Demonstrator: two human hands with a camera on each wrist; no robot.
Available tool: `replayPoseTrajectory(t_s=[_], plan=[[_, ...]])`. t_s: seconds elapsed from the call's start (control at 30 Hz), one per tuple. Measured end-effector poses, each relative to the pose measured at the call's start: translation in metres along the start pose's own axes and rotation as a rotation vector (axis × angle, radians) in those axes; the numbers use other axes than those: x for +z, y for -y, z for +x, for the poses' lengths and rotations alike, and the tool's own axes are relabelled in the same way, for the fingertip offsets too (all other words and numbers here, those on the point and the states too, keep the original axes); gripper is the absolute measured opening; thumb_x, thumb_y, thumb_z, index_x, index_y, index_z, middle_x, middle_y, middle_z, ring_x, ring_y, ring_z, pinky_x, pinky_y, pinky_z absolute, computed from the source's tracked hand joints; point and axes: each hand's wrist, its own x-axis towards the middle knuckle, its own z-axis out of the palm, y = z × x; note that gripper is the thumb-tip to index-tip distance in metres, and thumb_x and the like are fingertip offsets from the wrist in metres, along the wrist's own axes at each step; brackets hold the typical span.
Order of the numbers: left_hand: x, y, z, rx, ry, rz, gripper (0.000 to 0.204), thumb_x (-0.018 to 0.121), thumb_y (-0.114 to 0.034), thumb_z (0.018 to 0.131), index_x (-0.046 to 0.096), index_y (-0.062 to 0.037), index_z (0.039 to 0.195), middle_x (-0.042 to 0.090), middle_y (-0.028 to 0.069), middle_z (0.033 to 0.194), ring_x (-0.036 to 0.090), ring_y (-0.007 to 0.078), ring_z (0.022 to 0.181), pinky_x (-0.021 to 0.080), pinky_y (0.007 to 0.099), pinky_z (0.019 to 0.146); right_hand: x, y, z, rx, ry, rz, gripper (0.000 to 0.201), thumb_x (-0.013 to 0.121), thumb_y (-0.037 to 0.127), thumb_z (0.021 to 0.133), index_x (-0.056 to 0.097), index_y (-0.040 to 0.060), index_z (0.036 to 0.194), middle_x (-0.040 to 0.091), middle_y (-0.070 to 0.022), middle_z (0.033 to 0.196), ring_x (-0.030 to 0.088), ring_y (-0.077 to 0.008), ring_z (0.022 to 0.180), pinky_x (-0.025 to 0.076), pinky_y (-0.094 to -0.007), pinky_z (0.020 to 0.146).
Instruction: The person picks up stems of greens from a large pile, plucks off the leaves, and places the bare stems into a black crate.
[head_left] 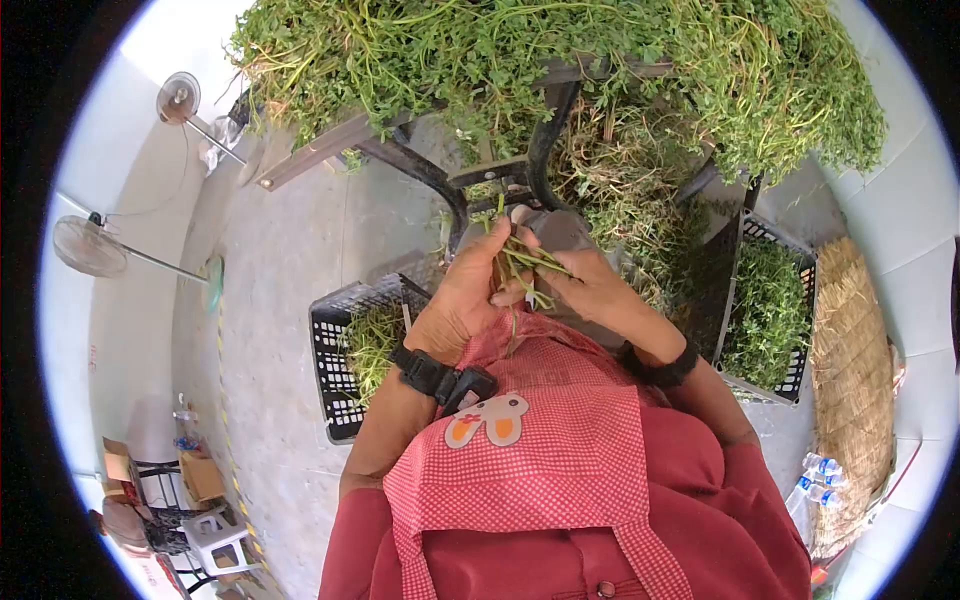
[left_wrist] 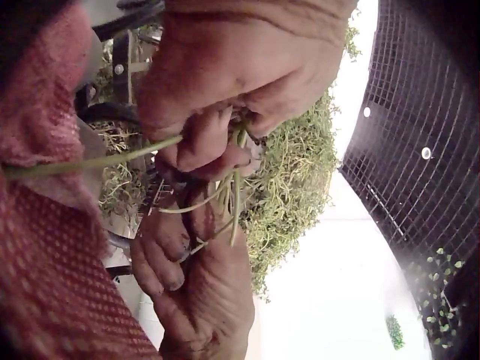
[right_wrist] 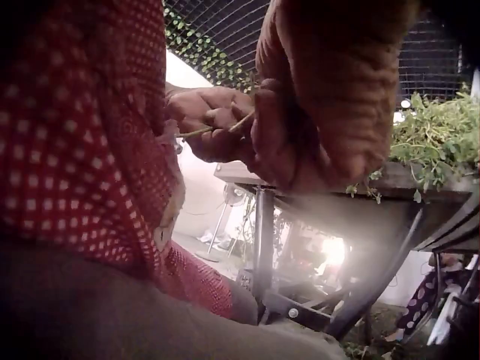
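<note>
In front of the apron (head_left: 540, 440), a few thin green stems (head_left: 536, 262) lie between the two hands in the head view. My left hand (head_left: 468, 290) pinches stems between thumb and curled fingers. My right hand (head_left: 598, 292) grips the other end of the stems, close beside the left. In the left wrist view, one longer stem (left_wrist: 97, 160) sticks out from the left hand (left_wrist: 240, 75) toward the apron. Short stem ends hang over the right hand (left_wrist: 202, 292) there. The right wrist view has the fingers largely hiding the stems.
Leafy green plants (head_left: 560, 60) are heaped on a table with dark metal legs (head_left: 545, 140). More stalks (head_left: 620, 190) lie beneath it. A black crate (head_left: 330, 385) of stems stands at left, another crate (head_left: 806, 270) of greens at right. Fans (head_left: 90, 245) stand far left.
</note>
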Motion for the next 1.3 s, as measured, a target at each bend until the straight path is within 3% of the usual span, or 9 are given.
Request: replayPoseTrajectory(t_s=[0.07, 0.3, 0.5, 0.57, 0.67, 0.77, 0.83, 0.93, 1.3], plan=[[0.002, 0.0, -0.002, -0.006, -0.028, -0.006, 0.038, 0.04, -0.04, 0.095, 0.056, -0.0066, 0.087, 0.06, 0.0066, 0.081, 0.046, 0.009, 0.052, 0.027, 0.0181, 0.036, 0.003, -0.013, 0.004, -0.199, -0.131, -0.163, 0.025, 0.05, 0.022, 0.088, 0.058, -0.0022, 0.086, 0.055, -0.024, 0.073, 0.056, -0.0391, 0.068, 0.042, -0.0428, 0.058], [-0.002, -0.003, -0.001, -0.059, 0.009, 0.014, 0.042, 0.035, -0.041, 0.096, 0.057, -0.0056, 0.089, 0.062, 0.0126, 0.1, 0.049, 0.0101, 0.06, 0.03, 0.0182, 0.038, 0.004, -0.017, 0.002, -0.205, -0.164, -0.184, 0.025, 0.051, 0.023, 0.087, 0.06, -0.0005, 0.089, 0.057, -0.0238, 0.076, 0.056, -0.039, 0.068, 0.043, -0.0416, 0.059], [-0.007, 0.001, 0.003, -0.061, 0.02, -0.069, 0.045, 0.032, -0.043, 0.096, 0.058, -0.0056, 0.093, 0.062, 0.0132, 0.099, 0.05, 0.0133, 0.059, 0.03, 0.0207, 0.04, -0.001, -0.01, -0.002, -0.224, -0.211, 0.018, 0.028, 0.061, 0.022, 0.084, 0.062, 0.004, 0.104, 0.063, -0.0103, 0.073, 0.059, -0.0196, 0.063, 0.046, -0.0314, 0.061], [-0.007, 0.0, 0.001, -0.048, 0.045, -0.094, 0.046, 0.032, -0.043, 0.096, 0.058, -0.0058, 0.095, 0.062, 0.0131, 0.099, 0.049, 0.0141, 0.058, 0.03, 0.0215, 0.04, -0.005, -0.001, -0.003, -0.004, -0.087, 0.31, 0.029, 0.063, 0.02, 0.084, 0.061, 0.0013, 0.105, 0.063, -0.0013, 0.075, 0.057, -0.0106, 0.063, 0.045, -0.0264, 0.058], [-0.006, 0.0, -0.001, -0.023, 0.075, -0.074, 0.045, 0.032, -0.043, 0.096, 0.059, -0.0066, 0.097, 0.06, 0.0121, 0.107, 0.052, 0.0136, 0.065, 0.028, 0.0217, 0.041, -0.004, -0.003, -0.001, -0.116, -0.056, 0.44, 0.032, 0.062, 0.019, 0.085, 0.059, -0.0013, 0.109, 0.061, 0.0, 0.078, 0.055, -0.0077, 0.062, 0.043, -0.0218, 0.053], [0.0, 0.0, -0.002, -0.02, 0.055, -0.073, 0.046, 0.033, -0.045, 0.095, 0.059, -0.0071, 0.097, 0.056, 0.0116, 0.116, 0.057, 0.02, 0.083, 0.042, 0.0274, 0.051, -0.015, -0.008, -0.005, -0.017, 0.219, 0.818, 0.036, 0.062, 0.017, 0.085, 0.055, -0.0015, 0.115, 0.061, -0.0018, 0.08, 0.054, -0.0066, 0.062, 0.043, -0.0204, 0.052], [0.002, 0.003, 0.0, -0.016, 0.069, -0.214, 0.045, 0.034, -0.045, 0.094, 0.058, -0.0073, 0.095, 0.051, 0.0117, 0.123, 0.054, 0.0283, 0.103, 0.05, 0.0416, 0.072, -0.014, -0.011, 0.001, -0.07, 0.246, 0.789, 0.036, 0.061, 0.015, 0.085, 0.054, -0.0016, 0.117, 0.061, -0.0022, 0.081, 0.055, -0.0071, 0.061, 0.044, -0.0206, 0.052], [-0.006, 0.001, 0.002, -0.047, 0.203, -0.277, 0.043, 0.035, -0.045, 0.094, 0.057, -0.0083, 0.092, 0.047, 0.0137, 0.127, 0.051, 0.0355, 0.11, 0.045, 0.0542, 0.085, -0.009, -0.015, 0.004, -0.141, 0.233, 0.732, 0.035, 0.059, 0.014, 0.086, 0.053, -0.0007, 0.118, 0.061, -0.0027, 0.083, 0.056, -0.0079, 0.061, 0.046, -0.0208, 0.053], [-0.001, 0.006, 0.002, -0.055, 0.297, -0.289, 0.042, 0.033, -0.042, 0.095, 0.054, -0.0072, 0.084, 0.044, 0.0169, 0.131, 0.05, 0.0349, 0.11, 0.045, 0.0529, 0.085, 0.003, -0.01, 0.008, -0.038, -0.003, 0.355, 0.023, 0.06, 0.016, 0.085, 0.065, 0.0041, 0.104, 0.063, -0.0028, 0.071, 0.059, -0.0073, 0.058, 0.048, -0.0213, 0.054]])
